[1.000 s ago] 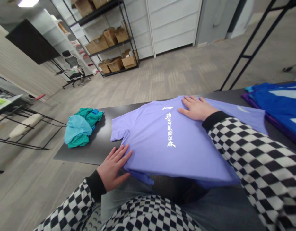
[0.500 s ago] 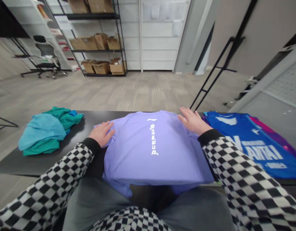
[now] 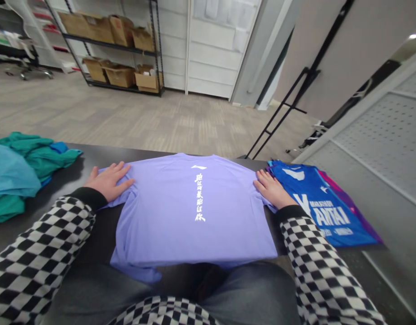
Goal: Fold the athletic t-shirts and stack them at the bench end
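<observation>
A lilac T-shirt (image 3: 191,212) lies flat, back up, on a black table (image 3: 154,155), with white vertical lettering and a logo near its collar. My left hand (image 3: 108,181) rests palm down on the shirt's left shoulder and sleeve area, fingers spread. My right hand (image 3: 270,189) lies on the shirt's right edge, next to a folded blue printed jersey (image 3: 319,207). Neither hand grips anything. The shirt's lower edge overhangs the table towards my lap.
A crumpled teal and green garment pile (image 3: 11,176) sits at the table's left. Behind are a metal shelf with cardboard boxes (image 3: 120,54) and a black metal frame (image 3: 282,113). A perforated grey panel (image 3: 380,135) stands at the right.
The view has swung from tilted to nearly level and shifted right. My left hand has moved outward to the shirt's left edge, and the shirt looks squarer.
</observation>
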A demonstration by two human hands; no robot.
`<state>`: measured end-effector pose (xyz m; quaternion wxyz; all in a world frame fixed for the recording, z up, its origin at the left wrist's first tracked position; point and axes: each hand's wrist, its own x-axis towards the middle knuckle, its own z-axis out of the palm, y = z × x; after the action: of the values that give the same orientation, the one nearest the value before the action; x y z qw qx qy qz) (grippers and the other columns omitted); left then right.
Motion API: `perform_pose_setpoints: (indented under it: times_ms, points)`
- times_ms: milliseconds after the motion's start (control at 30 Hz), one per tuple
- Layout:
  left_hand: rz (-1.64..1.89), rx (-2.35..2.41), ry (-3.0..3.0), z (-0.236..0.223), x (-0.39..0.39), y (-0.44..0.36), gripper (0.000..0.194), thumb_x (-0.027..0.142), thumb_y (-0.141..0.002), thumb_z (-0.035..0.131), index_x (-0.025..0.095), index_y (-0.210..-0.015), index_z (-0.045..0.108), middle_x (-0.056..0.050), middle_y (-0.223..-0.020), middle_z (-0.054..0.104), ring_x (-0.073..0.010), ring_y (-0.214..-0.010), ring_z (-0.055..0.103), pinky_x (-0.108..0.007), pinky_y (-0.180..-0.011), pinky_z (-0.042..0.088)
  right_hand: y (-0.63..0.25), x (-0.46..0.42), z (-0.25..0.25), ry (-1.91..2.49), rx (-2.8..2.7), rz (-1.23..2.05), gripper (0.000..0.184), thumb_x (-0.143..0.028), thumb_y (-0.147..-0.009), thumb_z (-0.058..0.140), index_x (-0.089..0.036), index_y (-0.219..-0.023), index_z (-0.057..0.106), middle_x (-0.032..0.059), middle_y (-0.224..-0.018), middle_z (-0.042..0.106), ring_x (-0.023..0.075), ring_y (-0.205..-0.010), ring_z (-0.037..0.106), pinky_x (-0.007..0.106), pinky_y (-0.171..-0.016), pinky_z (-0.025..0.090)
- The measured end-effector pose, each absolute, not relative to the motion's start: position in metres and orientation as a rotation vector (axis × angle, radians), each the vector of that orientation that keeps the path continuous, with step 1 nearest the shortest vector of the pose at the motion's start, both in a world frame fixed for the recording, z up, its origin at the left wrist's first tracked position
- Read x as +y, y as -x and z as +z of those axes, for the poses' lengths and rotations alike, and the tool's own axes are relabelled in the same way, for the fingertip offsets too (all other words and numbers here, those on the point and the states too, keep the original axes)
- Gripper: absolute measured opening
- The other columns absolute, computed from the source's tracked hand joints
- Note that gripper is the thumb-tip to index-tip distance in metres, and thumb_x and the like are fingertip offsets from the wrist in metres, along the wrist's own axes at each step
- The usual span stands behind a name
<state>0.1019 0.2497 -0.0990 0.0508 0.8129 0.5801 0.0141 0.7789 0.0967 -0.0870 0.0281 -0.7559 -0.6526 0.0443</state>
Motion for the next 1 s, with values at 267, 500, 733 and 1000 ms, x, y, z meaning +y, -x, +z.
perform_pose_setpoints:
  times_ms: [267, 500, 733, 1000]
  points:
    - [0.001, 1.796, -2.502, -0.109, 0.243, -0.106, 0.091, 0.069, -0.107, 0.045, 0.016, -0.180, 0.033, -0.019, -0.188, 0.022, -0.0471, -0.172, 0.023, -0.071, -0.136, 0.018, -0.775, 0.095, -0.086, 2.368, -2.010, 0.096, 0.075, -0.057, -0.114, 0.032, -0.015, -0.175, 0.042, 0.0191, -0.184, 0.033, 0.0387, -0.172, 0.029, 0.065, -0.137, 0.028]
    - [0.491, 1.867, -2.423, -0.091, 0.219, -0.098, 0.071, 0.047, -0.109, 0.033, 0.010, -0.164, 0.057, -0.021, -0.174, 0.051, -0.0387, -0.166, 0.043, -0.066, -0.136, 0.030, -0.777, 0.090, -0.089, 2.177, -1.809, 0.091, 0.069, -0.057, -0.110, 0.042, -0.017, -0.163, 0.060, 0.0162, -0.177, 0.048, 0.0373, -0.169, 0.038, 0.060, -0.139, 0.029]
    - [0.518, 1.844, -2.756, -0.139, 0.092, -0.010, 0.056, 0.050, -0.107, 0.053, 0.030, -0.158, 0.066, -0.006, -0.166, 0.064, -0.0330, -0.153, 0.062, -0.055, -0.128, 0.051, -0.790, 0.069, -0.101, 1.849, -1.618, -0.030, 0.057, -0.059, -0.105, 0.047, -0.025, -0.137, 0.081, 0.0105, -0.146, 0.078, 0.0393, -0.148, 0.065, 0.058, -0.131, 0.048]
    - [0.407, 1.973, -2.774, -0.131, 0.059, -0.039, 0.069, 0.040, -0.107, 0.056, 0.034, -0.175, 0.046, -0.004, -0.176, 0.051, -0.0326, -0.162, 0.051, -0.056, -0.132, 0.046, -0.805, 0.062, -0.140, 1.656, -1.915, -0.006, 0.042, -0.056, -0.094, 0.065, -0.038, -0.126, 0.086, 0.0054, -0.136, 0.082, 0.0449, -0.130, 0.076, 0.071, -0.122, 0.055]
